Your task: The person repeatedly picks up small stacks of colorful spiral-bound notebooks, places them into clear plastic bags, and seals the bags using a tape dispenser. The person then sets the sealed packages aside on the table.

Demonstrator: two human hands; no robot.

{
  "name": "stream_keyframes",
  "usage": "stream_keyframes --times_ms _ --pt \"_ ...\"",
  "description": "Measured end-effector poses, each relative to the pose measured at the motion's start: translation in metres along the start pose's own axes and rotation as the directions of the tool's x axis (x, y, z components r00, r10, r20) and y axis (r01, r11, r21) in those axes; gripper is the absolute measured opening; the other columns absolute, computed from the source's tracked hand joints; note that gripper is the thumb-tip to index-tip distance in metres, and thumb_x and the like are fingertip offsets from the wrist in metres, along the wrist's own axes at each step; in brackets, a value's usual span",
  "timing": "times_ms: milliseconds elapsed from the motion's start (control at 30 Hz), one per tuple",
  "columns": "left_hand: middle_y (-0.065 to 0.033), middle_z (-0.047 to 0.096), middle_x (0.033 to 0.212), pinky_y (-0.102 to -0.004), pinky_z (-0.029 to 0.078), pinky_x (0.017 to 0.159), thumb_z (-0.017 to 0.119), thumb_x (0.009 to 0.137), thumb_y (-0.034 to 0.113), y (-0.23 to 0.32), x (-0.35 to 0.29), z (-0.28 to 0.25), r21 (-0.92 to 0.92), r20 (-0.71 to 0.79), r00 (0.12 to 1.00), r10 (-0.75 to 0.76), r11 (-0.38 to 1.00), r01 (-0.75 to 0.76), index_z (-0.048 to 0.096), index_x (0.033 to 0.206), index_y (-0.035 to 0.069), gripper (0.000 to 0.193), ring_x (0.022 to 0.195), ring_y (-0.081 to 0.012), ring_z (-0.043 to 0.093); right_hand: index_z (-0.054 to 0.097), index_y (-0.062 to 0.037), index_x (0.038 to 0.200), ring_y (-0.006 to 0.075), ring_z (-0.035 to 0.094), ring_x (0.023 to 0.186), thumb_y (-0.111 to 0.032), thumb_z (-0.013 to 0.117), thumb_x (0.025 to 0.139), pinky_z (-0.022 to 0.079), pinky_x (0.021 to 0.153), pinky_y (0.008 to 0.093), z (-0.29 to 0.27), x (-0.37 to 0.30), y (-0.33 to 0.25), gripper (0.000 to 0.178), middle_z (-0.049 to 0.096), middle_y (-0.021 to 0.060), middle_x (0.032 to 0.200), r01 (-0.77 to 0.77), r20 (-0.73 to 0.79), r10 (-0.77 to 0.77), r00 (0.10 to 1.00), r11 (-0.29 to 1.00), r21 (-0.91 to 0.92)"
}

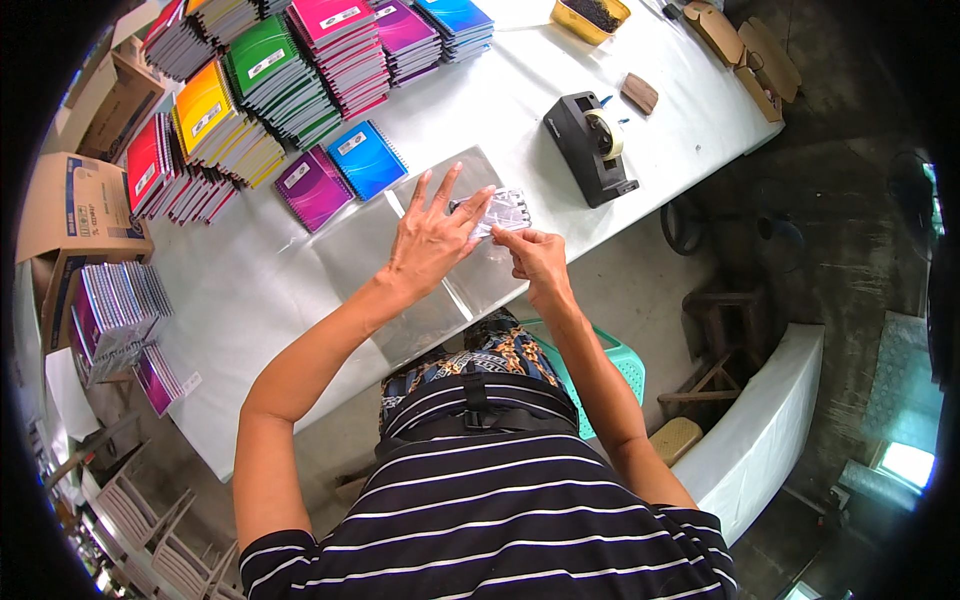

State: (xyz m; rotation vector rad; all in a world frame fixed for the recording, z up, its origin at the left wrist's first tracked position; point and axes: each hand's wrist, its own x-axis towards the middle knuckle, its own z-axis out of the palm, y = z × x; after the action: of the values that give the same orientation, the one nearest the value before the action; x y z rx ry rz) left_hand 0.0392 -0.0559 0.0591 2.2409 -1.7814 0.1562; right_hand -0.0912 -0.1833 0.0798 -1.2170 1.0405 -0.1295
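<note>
A small spiral-bound notebook (pixel 508 210) with a pale, glossy cover lies on the table in front of me, its black coil toward the right. My left hand (pixel 430 235) rests over its left side with the fingers spread, the fingertips touching it. At the notebook's lower edge, my right hand (pixel 540 262) is closed in a pinch. Whether it grips the cover or a clear film there, I cannot tell. Beneath and left of the notebook lie clear plastic sleeves (pixel 375 255). A purple notebook (pixel 315 187) and a blue notebook (pixel 367 160) sit just beyond them.
Stacked spiral notebooks (pixel 275 75) in several colours fill the table's far left. A black tape dispenser (pixel 585 150) stands right of my hands, near a brown block (pixel 640 93) and a yellow tub (pixel 590 18). Cardboard boxes (pixel 95 205) flank the left edge; a green stool (pixel 620 365) is below.
</note>
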Motion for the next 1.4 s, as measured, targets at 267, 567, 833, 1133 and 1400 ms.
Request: stream_keyframes --times_ms 267,567,833,1133,1400 --pt "0.0062 0.044 0.148 -0.0585 0.022 0.114 0.069 0.083 0.034 -0.003 -0.002 0.001 -0.018 0.021 1.000 -0.009 1.000 0.010 0.053 0.137 0.016 0.059 0.143 -0.0351 0.026 0.069 -0.0009 0.082 0.0055 0.049 0.070 -0.026 0.071 0.089 0.038 0.064 0.0214 0.009 0.008 0.055 0.027 0.058 -0.0028 0.075 0.314 -0.101 -0.309 0.946 0.948 0.041" --pt "-0.0242 0.043 0.143 -0.0457 0.038 0.107 0.078 0.067 0.057 -0.032 0.034 0.033 -0.653 0.270 0.962 -0.034 0.728 0.209 0.034 0.147 0.005 0.106 0.130 -0.0403 0.044 0.067 0.0007 0.090 0.0079 0.056 0.069 -0.019 0.064 0.093 0.045 0.064 0.0278 0.010 0.025 0.078 0.020 0.063 0.0027 0.074 0.548 -0.096 -0.564 0.820 0.823 -0.151" --pt "-0.0236 0.044 0.144 -0.0462 0.040 0.107 0.082 0.059 0.052 -0.031 0.031 0.031 -0.534 0.334 0.937 -0.096 0.800 0.273 0.019 0.153 0.015 0.120 0.133 -0.0431 0.041 0.065 -0.0051 0.098 0.0314 0.065 0.075 -0.015 0.061 0.091 0.050 0.066 0.0407 -0.030 0.028 0.047 0.013 0.067 0.0191 0.085 0.297 -0.054 -0.539 0.840 0.542 -0.786" --pt "-0.0241 0.043 0.144 -0.0419 0.045 0.104 0.077 0.065 0.033 -0.013 0.027 0.022 -0.508 0.276 0.916 -0.292 0.764 0.397 0.015 0.153 0.009 0.111 0.126 -0.0411 0.049 0.053 -0.0110 0.136 0.0237 0.030 0.143 -0.031 0.065 0.085 0.002 0.118 0.0606 -0.031 0.037 0.015 0.056 0.045 -0.0002 0.147 0.648 0.526 -0.751 0.400 -0.174 -0.741" --pt "-0.0206 0.045 0.137 -0.0400 0.059 0.081 0.076 0.066 0.024 0.041 0.020 -0.036 -0.374 0.397 0.872 -0.287 0.817 0.440 0.030 0.148 0.008 0.096 0.116 -0.0404 0.057 0.046 0.0060 0.131 0.0237 0.064 0.093 -0.066 0.038 0.095 0.053 0.084 0.0447 -0.110 0.112 0.020 0.081 0.065 0.0146 0.106 -0.299 0.472 0.347 0.811 0.938 -0.176"
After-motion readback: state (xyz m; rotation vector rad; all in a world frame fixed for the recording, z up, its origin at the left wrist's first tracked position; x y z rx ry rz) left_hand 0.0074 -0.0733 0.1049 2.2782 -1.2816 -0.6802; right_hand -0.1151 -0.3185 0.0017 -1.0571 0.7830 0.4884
